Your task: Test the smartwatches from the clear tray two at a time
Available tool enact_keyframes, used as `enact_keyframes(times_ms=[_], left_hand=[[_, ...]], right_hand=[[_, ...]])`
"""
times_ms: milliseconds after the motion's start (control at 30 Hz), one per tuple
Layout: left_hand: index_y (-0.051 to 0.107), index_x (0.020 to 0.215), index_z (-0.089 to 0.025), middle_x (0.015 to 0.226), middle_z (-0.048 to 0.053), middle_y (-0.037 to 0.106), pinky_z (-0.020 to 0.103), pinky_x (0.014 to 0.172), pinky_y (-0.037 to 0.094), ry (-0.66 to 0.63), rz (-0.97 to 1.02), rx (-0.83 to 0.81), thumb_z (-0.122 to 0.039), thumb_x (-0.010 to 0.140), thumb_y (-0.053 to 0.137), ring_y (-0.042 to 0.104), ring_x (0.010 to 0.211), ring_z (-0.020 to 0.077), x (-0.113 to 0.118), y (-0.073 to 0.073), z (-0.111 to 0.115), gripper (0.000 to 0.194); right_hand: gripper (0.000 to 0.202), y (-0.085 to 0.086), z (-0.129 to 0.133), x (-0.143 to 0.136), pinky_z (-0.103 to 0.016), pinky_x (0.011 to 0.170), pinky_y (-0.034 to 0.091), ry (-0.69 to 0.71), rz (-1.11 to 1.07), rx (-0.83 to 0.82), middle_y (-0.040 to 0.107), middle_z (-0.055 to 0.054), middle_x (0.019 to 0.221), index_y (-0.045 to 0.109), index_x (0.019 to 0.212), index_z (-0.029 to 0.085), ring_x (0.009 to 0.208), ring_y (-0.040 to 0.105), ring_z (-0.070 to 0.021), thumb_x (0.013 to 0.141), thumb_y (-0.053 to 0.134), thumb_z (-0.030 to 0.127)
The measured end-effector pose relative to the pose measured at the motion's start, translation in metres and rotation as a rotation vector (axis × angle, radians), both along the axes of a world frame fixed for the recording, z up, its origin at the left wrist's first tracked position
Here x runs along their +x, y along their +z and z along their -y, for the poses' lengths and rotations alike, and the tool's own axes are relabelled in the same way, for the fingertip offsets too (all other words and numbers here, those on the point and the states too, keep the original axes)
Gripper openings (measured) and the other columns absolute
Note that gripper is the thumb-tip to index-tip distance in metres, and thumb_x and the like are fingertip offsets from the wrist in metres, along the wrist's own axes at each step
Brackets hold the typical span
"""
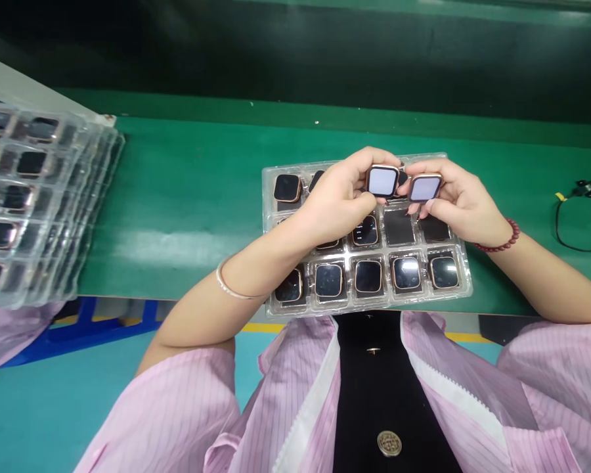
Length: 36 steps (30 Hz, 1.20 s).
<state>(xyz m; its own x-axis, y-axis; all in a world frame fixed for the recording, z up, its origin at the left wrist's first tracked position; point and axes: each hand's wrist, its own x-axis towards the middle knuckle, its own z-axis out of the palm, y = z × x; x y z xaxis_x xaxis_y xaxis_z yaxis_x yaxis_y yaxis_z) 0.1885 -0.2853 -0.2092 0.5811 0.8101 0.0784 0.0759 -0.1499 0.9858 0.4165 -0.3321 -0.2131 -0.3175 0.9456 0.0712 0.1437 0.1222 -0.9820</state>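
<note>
My left hand (347, 197) is closed on a square watch (383, 180) with a gold-coloured rim and a lit, pale screen. A second watch (425, 188), its screen also pale and lit, is pinched in my right hand (456, 200). Both are held side by side above a clear plastic tray (465, 269). Dark-screened watches (368, 275) sit in the tray's front pockets. One watch (365, 231) in the middle row shows small text. The pocket (398, 226) right of it holds no watch. My hands and forearm hide part of the back and middle rows.
Stacked clear trays (73, 217) with more watches stand at the left on the green table (177, 197). A black cable (578, 246) with a yellow tip lies at the right. A blue frame (86, 328) is below the table's front edge.
</note>
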Motion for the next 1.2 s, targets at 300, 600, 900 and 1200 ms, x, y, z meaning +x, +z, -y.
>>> enact_keyframes(times_ms=[300, 600, 900, 1200], left_hand=[[0.062, 0.121, -0.02, 0.122, 0.005, 0.07, 0.034, 0.092, 0.061, -0.051, -0.017, 0.175, -0.006, 0.081, 0.057, 0.07, 0.112, 0.0202, -0.002, -0.008, -0.004, 0.042], [0.063, 0.118, -0.021, 0.117, 0.005, 0.072, 0.03, 0.084, 0.06, -0.013, -0.044, 0.147, -0.012, 0.08, 0.065, 0.071, 0.103, 0.019, -0.002, -0.006, -0.002, 0.039], [0.065, 0.115, -0.018, 0.114, 0.006, 0.074, 0.028, 0.081, 0.058, 0.004, -0.045, 0.113, -0.02, 0.082, 0.069, 0.071, 0.097, 0.0177, -0.002, -0.001, 0.001, 0.033], [0.064, 0.131, -0.018, 0.128, 0.01, 0.072, 0.034, 0.091, 0.06, -0.017, -0.004, 0.074, -0.026, 0.087, 0.07, 0.072, 0.105, 0.021, -0.003, -0.001, -0.001, 0.045]], right_hand=[[0.041, -0.01, -0.003, 0.005, -0.035, 0.081, 0.066, 0.051, 0.008, 0.083, 0.072, -0.006, 0.119, 0.062, 0.131, 0.023, 0.091, 0.073, -0.0193, 0.091, 0.071, 0.022], [0.04, -0.008, -0.003, 0.003, -0.035, 0.08, 0.066, 0.066, -0.001, 0.121, 0.071, -0.007, 0.12, 0.063, 0.13, 0.022, 0.098, 0.074, -0.0214, 0.09, 0.069, 0.02], [0.034, -0.006, -0.001, 0.002, -0.032, 0.076, 0.066, 0.056, 0.008, 0.114, 0.072, -0.006, 0.111, 0.066, 0.126, 0.021, 0.093, 0.074, -0.0197, 0.092, 0.065, 0.021], [0.043, -0.012, -0.001, 0.006, -0.032, 0.078, 0.066, 0.078, 0.007, 0.103, 0.072, -0.009, 0.127, 0.06, 0.139, 0.023, 0.09, 0.075, -0.0177, 0.096, 0.064, 0.02]])
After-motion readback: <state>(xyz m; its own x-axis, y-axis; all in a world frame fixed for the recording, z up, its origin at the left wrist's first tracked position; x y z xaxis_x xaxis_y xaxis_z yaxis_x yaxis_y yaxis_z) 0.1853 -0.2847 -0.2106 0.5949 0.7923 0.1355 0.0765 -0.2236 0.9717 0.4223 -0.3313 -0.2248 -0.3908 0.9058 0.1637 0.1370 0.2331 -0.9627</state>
